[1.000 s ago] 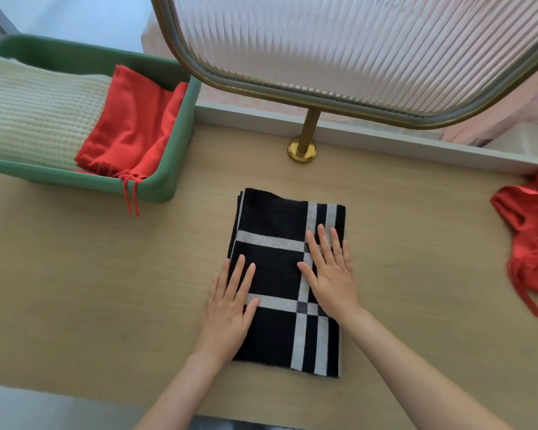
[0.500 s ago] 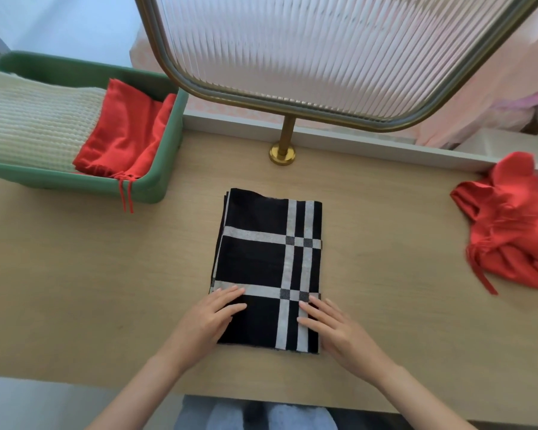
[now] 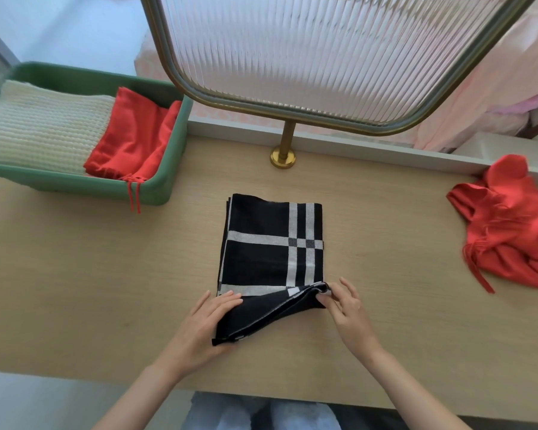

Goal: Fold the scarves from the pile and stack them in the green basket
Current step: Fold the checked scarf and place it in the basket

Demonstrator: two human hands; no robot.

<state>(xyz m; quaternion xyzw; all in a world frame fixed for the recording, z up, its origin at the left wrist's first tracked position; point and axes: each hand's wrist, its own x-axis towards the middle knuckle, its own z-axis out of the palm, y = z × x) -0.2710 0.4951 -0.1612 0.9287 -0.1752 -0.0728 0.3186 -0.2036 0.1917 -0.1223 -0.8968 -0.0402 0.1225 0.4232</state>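
Since approx. half a sec. before, the near edge of the black checked scarf (image 3: pixel 267 243) had come up from the worktop (image 3: pixel 106 274), where earlier both hands lay flat on it. Left hand (image 3: pixel 205 324) gripped the near-left corner, w/ cloth draped over its palm; right hand (image 3: pixel 345 308) pinched the near-right corner btw. thumb and fingertips. Rest of the scarf lay flat at mid worktop, well apart from the green basket (image 3: pixel 165 184) at far left, which already held a cream knit scarf (image 3: pixel 41 131) and a folded red scarf (image 3: pixel 137 141). One crumpled red scarf (image 3: pixel 516 237) waited at right. I judged this step as one more fold: next move needs both corners carried evenly to the far edge, so layers stay aligned.
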